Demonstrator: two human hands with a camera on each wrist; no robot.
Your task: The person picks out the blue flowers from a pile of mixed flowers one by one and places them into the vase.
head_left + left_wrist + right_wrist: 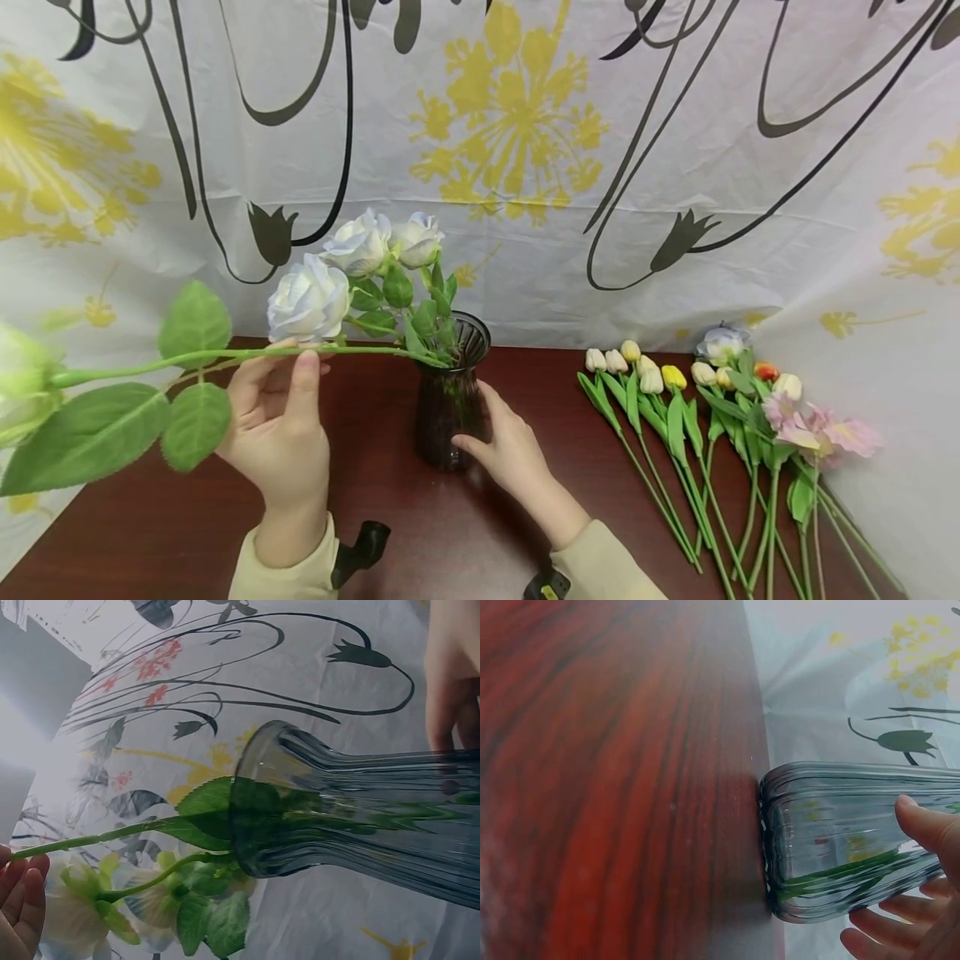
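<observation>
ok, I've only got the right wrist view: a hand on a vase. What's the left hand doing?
Observer: The left hand pinches a green stem that runs across to the mouth of the vase.

Operator: Mouth is cut off for me. Anything sticking out of it?

Observer: Yes, pale blue-white roses lean out of it toward the left hand's side.

Operator: And other flowers, out on the table?

Observer: Tulips lie in a loose bunch to the right of the vase, blooms at the far side, stems toward the person.
</observation>
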